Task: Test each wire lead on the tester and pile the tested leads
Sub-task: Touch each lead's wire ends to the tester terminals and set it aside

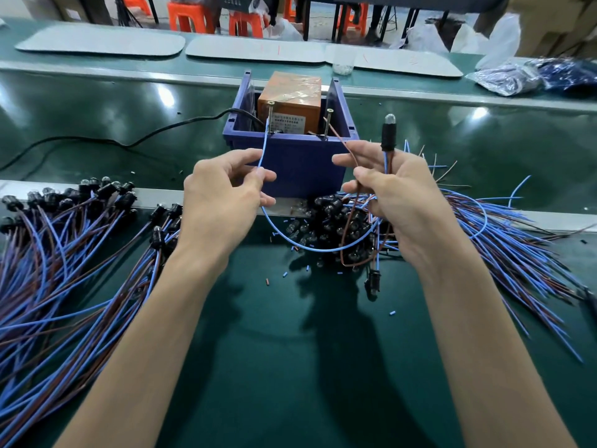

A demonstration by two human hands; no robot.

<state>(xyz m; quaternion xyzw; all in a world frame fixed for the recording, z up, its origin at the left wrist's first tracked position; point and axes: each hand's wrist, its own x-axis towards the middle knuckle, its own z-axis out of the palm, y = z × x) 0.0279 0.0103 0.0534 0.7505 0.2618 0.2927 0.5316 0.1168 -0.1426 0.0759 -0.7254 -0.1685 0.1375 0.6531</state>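
1. A glossy dark green bench surface [290, 367] fills the view. Pale grey rounded mats [100, 43] lie along its far side, and orange plastic stools [190, 17] stand on the floor beyond.
2. A dark blue plastic bin [300, 163] stands at mid-bench. An orange box-shaped tester [290, 98] sits in it, with two upright metal screws [269, 116] at its front. A black cable [129, 142] runs from the bin to the left.
3. The wire lead with a black lamp socket [387, 134] is held just in front of the bin, above the bench.
4. The socket is held upright, with its clear bulb pointing up. The two wires hang below the hands in a loop and rise again.
5. The thin blue wire [263, 147] is pinched between the thumb and fingers of the left hand [219, 195]. Its end runs up alongside the left screw.
6. The thin brown wire [347, 147] is pinched by the thumb and forefinger of the right hand [403, 202], and the socket's stem is gripped by the other fingers. Its end slants up towards the right screw; whether they touch cannot be told.
7. A pile of blue-and-brown leads [64, 253] lies on the left, and another heap [500, 237] on the right.
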